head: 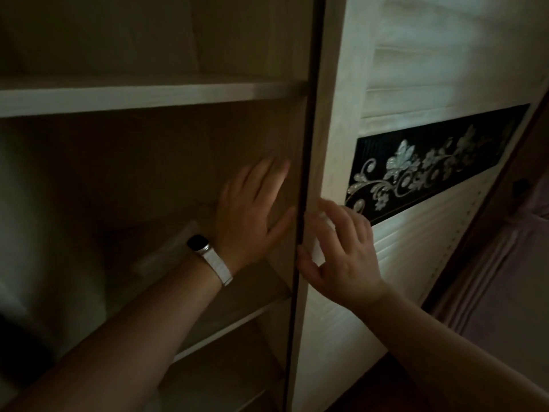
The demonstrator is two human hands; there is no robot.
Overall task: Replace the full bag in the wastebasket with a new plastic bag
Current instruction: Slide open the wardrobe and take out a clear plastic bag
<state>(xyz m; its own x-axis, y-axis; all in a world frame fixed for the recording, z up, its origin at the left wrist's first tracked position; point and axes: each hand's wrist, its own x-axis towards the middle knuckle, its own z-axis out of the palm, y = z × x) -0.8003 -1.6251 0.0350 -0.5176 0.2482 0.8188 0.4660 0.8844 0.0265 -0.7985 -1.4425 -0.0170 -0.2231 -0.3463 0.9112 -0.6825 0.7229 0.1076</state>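
— Plastic packet (166, 252), pale, flat and crinkled: where does it lie?
— On the lower beige wooden shelf (255, 307) of the open wardrobe, at about nine o'clock from the left hand (252, 209), just beside that wrist. It is too dim to tell whether it holds bags.
— And the left hand's grip?
— None. Its fingers are straight and spread, palm toward the compartment's inner side wall, holding nothing. Whether it touches the wall I cannot tell. A dark-faced watch on a white strap (205, 251) sits on the wrist.
— The right hand (341, 251)?
— At three o'clock from the left one, on the pale sliding door (326, 114) with a black floral band (430, 168). Its fingers are bent against the door's upright, the thumb by the dark edge strip (307, 144). Blur hides whether it really clasps that edge.
— Anything above?
— A second beige shelf (148, 96), at twelve o'clock.
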